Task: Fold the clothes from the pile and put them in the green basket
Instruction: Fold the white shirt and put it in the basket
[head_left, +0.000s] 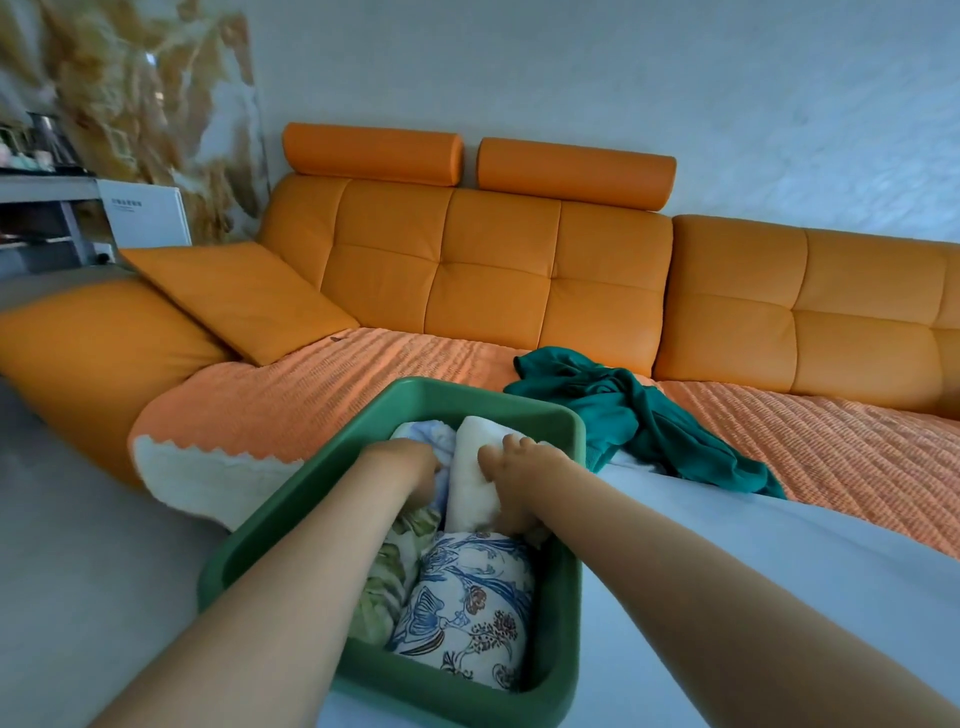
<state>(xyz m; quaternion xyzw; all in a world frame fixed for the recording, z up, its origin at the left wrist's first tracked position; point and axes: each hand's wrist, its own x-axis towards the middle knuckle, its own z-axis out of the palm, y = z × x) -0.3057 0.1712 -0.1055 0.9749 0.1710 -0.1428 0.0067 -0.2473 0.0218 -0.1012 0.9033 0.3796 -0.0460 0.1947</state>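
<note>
The green basket (322, 478) sits on the sofa seat in front of me. Inside it lie a folded white cloth (472, 478), a pale blue piece (441, 441), a green leaf-print piece (389, 571) and a blue floral piece (467, 613). My right hand (519, 478) grips the right side of the folded white cloth inside the basket. My left hand (410, 462) presses down between the pale blue piece and the white cloth, fingers hidden in the fabric. A crumpled teal garment (634, 415) lies unfolded on the seat, right of the basket.
The orange sofa (493, 270) has a loose cushion (234, 296) at the left and a ribbed orange cover (831, 457) on the seat. A white sheet (727, 545) spreads under my right arm. A shelf and a white box (145, 213) stand at the far left.
</note>
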